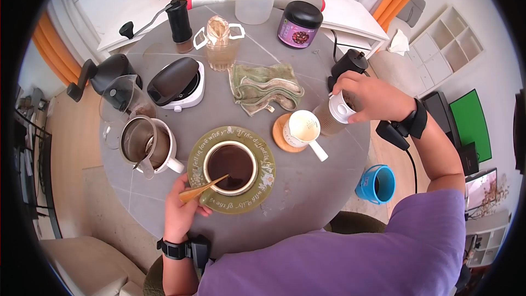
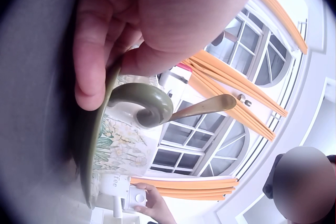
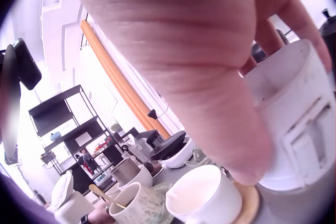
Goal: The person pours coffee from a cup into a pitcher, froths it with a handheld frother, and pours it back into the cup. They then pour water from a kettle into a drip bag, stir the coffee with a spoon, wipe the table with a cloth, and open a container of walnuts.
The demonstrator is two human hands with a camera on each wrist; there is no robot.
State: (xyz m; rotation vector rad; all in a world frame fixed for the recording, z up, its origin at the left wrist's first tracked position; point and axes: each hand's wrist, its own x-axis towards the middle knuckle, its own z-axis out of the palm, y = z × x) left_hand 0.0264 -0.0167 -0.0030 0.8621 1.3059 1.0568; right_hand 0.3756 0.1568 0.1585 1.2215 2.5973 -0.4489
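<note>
My left hand (image 1: 181, 208) pinches the rim of a green saucer (image 1: 260, 194) with lettering, thumb above and fingers beneath in the left wrist view. On the saucer stands a floral cup (image 2: 123, 145) of dark coffee (image 1: 233, 163); a wooden-handled spoon (image 1: 200, 189) leans in it. My right hand (image 1: 378, 96) grips the white top of a clear-sided container (image 1: 341, 108) at the table's right side, thumb and fingers on opposite sides. Brown matter shows inside its mouth. Beside it, a small white handled cup (image 1: 294, 138) sits on a round wooden coaster (image 1: 278, 137).
A folded green cloth (image 1: 263, 85) lies mid-table. Left stand a mug with a metal filter (image 1: 134, 145), a glass carafe (image 1: 118, 101) and a black-topped white device (image 1: 178, 90). Behind are a hand grinder (image 1: 179, 24), a drip-bag glass (image 1: 222, 49) and a purple jar (image 1: 299, 30).
</note>
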